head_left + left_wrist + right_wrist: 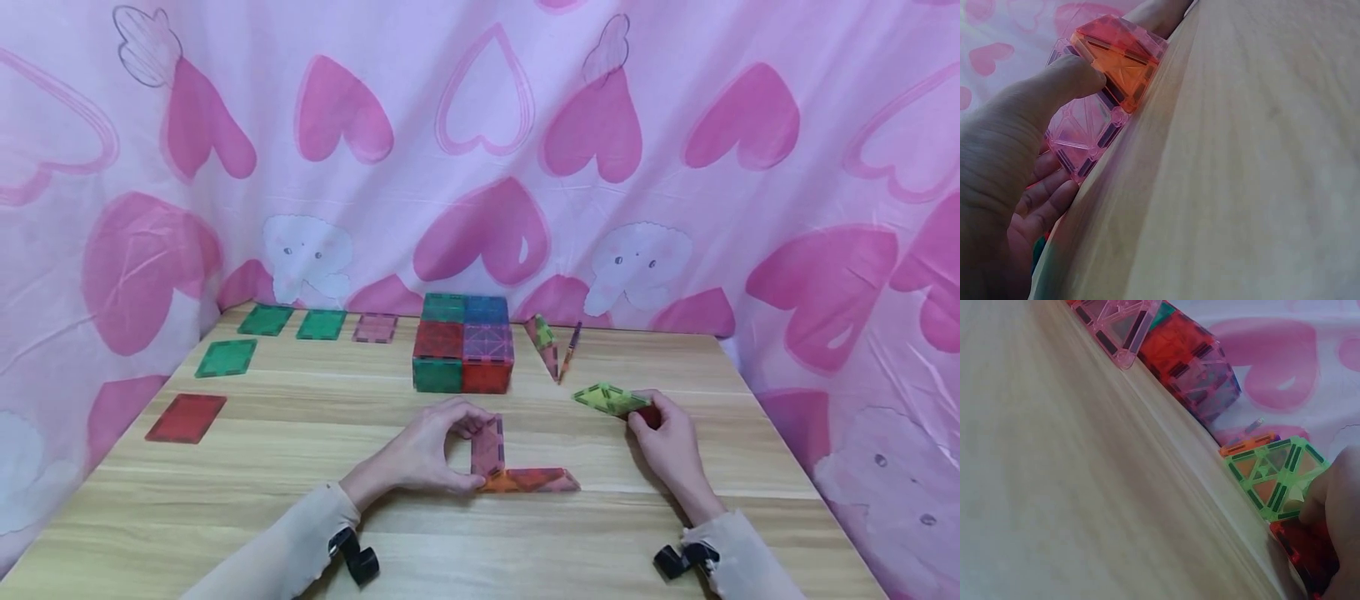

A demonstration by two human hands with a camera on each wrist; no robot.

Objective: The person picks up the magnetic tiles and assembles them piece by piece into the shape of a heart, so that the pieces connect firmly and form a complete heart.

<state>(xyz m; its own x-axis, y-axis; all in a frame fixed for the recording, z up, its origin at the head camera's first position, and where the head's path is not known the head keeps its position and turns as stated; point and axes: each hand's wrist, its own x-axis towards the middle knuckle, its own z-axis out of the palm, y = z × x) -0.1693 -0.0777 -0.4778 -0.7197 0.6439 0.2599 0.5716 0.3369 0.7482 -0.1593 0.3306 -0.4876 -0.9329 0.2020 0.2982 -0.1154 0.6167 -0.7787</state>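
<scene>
My left hand (427, 450) pinches a pink magnetic tile (488, 446), fingers at its far edge and thumb at the near corner. Joined there is a low row of orange, red and pink triangle tiles (531, 480) pointing right. Seen from the left wrist, the thumb presses beside the orange triangle tile (1124, 74), with the other fingers behind the pink one. Off to the right, my right hand (671, 442) grips a folded piece of yellow-green triangle tiles (606, 399) with a red tile (1304, 544) joined to it. Its fingertips are partly hidden behind the tiles.
A block of green, blue, red and purple tiles (462, 342) stands at mid-back. Two narrow triangle-tile pieces, one green and pink (543, 344), one orange and purple (570, 353), stand right of it. Loose green, pink and red squares (186, 418) lie left. A pink heart-print curtain (480, 125) surrounds the table.
</scene>
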